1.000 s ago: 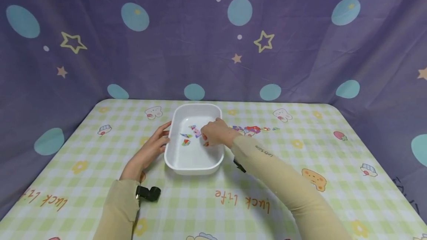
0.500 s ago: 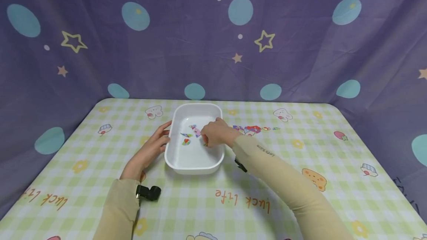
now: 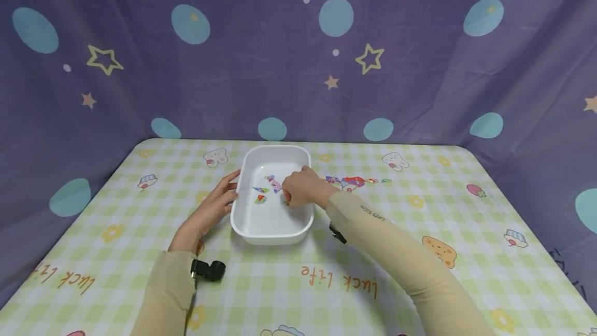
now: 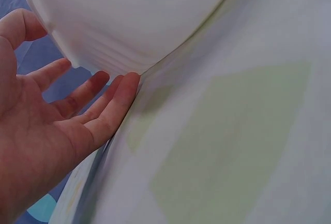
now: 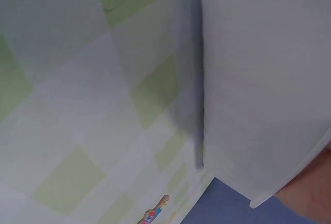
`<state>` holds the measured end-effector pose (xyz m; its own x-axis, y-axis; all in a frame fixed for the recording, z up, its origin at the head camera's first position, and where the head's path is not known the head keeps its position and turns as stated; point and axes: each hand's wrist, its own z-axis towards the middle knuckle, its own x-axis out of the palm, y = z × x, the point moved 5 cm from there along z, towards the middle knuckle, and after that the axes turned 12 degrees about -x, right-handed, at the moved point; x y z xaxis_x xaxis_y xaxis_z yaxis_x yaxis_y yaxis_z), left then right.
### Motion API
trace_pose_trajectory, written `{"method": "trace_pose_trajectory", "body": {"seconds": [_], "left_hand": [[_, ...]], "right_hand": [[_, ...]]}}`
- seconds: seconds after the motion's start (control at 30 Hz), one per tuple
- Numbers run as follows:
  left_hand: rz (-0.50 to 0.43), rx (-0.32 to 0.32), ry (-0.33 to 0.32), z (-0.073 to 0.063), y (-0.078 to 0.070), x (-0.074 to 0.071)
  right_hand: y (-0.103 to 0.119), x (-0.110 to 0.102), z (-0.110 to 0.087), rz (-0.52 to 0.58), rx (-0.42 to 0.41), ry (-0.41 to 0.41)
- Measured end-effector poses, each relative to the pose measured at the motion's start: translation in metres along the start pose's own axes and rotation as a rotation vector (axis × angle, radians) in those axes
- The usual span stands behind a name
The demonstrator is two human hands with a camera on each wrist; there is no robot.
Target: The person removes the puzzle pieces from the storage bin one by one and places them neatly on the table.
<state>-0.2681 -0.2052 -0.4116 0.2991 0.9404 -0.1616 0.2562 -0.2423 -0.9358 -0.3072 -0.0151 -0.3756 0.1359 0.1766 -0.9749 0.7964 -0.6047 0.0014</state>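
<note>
A white plastic tray (image 3: 266, 222) stands on the table, with several small colourful cut-out pieces (image 3: 260, 199) lying flat on its floor. My left hand (image 3: 212, 209) is at the tray's left side, fingers spread and fingertips against the outer wall; the left wrist view shows the hand (image 4: 62, 110) low along that wall. Reaching over the right rim, my right hand (image 3: 303, 188) is inside the tray, fingers curled downward. A bit of a small colourful piece (image 3: 286, 203) peeks out at its fingertips, mostly hidden. In the right wrist view, the tray wall (image 5: 264, 79) covers most of that hand.
To the right of the tray, more colourful pieces (image 3: 353, 181) lie in a row on the checked tablecloth (image 3: 364, 253), partly behind the right forearm. A purple patterned curtain (image 3: 261, 56) hangs behind the table's far edge.
The small piece by my right fingertips showed red a second ago; now only a sliver of it shows under the fingers. The left hand and the tray have stayed put.
</note>
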Motion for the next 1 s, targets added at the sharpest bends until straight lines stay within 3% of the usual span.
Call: {"method": "trace_pose_trajectory", "body": {"seconds": [0.2, 0.53, 0.87, 1.0], "left_hand": [[0.001, 0.002, 0.002, 0.002, 0.001, 0.000], [0.001, 0.007, 0.001, 0.000, -0.001, -0.001], [0.009, -0.011, -0.004, 0.001, 0.002, -0.001], [0.009, -0.010, -0.008, 0.000, 0.002, -0.001]], "right_hand": [[0.001, 0.001, 0.001, 0.015, 0.007, 0.018], [0.005, 0.002, 0.004, -0.074, -0.010, 0.030], [-0.001, -0.008, -0.003, 0.074, -0.050, -0.153], [-0.005, -0.016, -0.008, 0.068, -0.068, -0.234]]}}
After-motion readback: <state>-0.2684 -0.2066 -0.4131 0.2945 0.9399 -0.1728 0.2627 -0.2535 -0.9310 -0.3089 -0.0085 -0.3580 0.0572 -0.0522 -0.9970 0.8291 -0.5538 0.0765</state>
